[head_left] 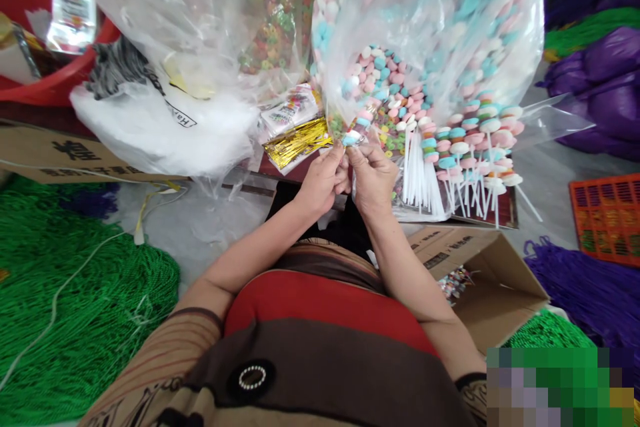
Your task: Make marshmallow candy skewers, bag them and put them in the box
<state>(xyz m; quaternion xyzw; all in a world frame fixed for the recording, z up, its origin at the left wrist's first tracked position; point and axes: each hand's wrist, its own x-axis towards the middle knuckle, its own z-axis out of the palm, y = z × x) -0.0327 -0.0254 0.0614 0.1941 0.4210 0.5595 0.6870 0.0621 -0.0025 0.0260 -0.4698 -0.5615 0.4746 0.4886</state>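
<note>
A bagged candy skewer [357, 130] with pink, white and blue pieces points up and away between my hands. My left hand [325, 180] and my right hand [373, 177] meet at its lower end, both with fingers pinched on the wrapper. Gold twist ties [297, 142] lie in a heap left of my fingers, beside printed wrappers [295, 107]. To the right are white sticks [419, 173] and a pile of unwrapped candy skewers [480, 140]. Behind them a big clear bag [425, 20] holds loose pink, blue and white candies.
A bag of ring candies [275, 27] stands at the back, a white plastic bag [170, 127] to its left. A red basin [95, 67] is at the far left. Below the table's right side, an open cardboard box [500, 287] holds wrapped pieces. Green cords [90, 307] cover the left floor.
</note>
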